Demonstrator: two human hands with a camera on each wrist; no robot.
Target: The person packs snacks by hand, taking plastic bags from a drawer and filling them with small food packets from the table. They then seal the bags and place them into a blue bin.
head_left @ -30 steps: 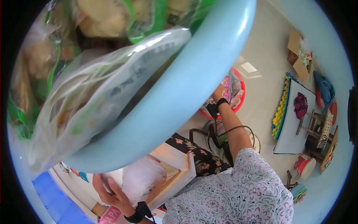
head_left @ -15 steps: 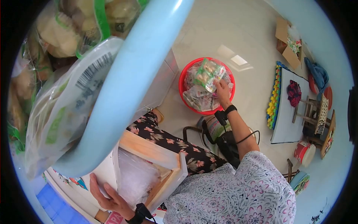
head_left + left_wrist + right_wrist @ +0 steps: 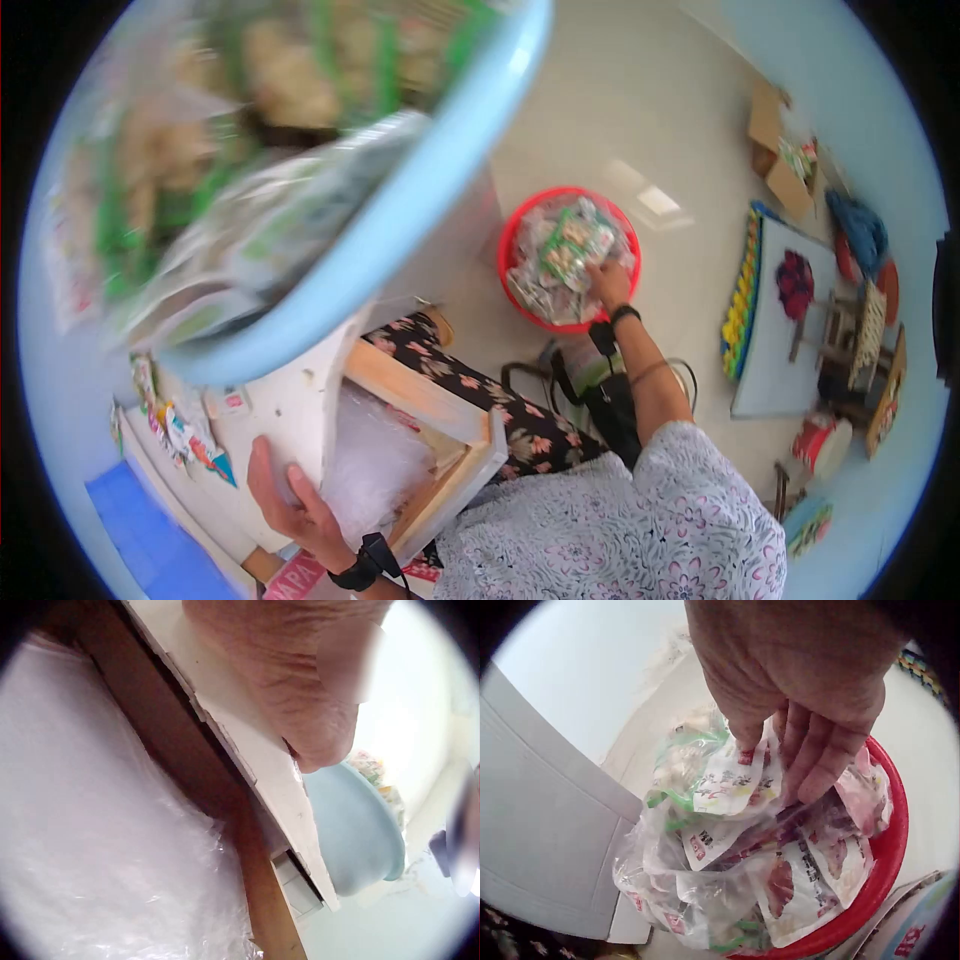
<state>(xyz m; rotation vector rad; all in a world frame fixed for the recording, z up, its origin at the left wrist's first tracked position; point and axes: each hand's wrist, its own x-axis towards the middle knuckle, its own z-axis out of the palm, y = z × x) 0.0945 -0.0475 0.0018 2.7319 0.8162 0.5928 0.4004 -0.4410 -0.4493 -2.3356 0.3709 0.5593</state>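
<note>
The right hand (image 3: pixel 610 285) reaches into a red basin (image 3: pixel 638 240) on the floor. In the right wrist view that hand (image 3: pixel 795 697) pinches the edge of a clear and green food packet (image 3: pixel 735 776), above other plastic packets (image 3: pixel 795 885) in the basin. The left hand (image 3: pixel 300 505) rests on the white tabletop (image 3: pixel 290 410), fingers relaxed; the left wrist view shows it (image 3: pixel 292 682) on the white board's edge. Beside it, an open wooden drawer (image 3: pixel 435 400) holds clear plastic bags (image 3: pixel 375 465). A light blue basin (image 3: pixel 430 190), full of packets (image 3: pixel 290 75), fills the upper left.
Colourful packets (image 3: pixel 195 440) lie on the table, near a blue object (image 3: pixel 160 530). A black bag (image 3: pixel 612 415) stands by the right forearm. Farther right are a cardboard box (image 3: pixel 768 130), a white board with foam mats (image 3: pixel 775 350), stools (image 3: pixel 840 330) and a red and white drum-like container (image 3: pixel 820 445).
The right hand stays at the red basin with the green packet, now lower against the pile. The head view has shifted, and more of the tabletop shows. The left hand has barely moved.
</note>
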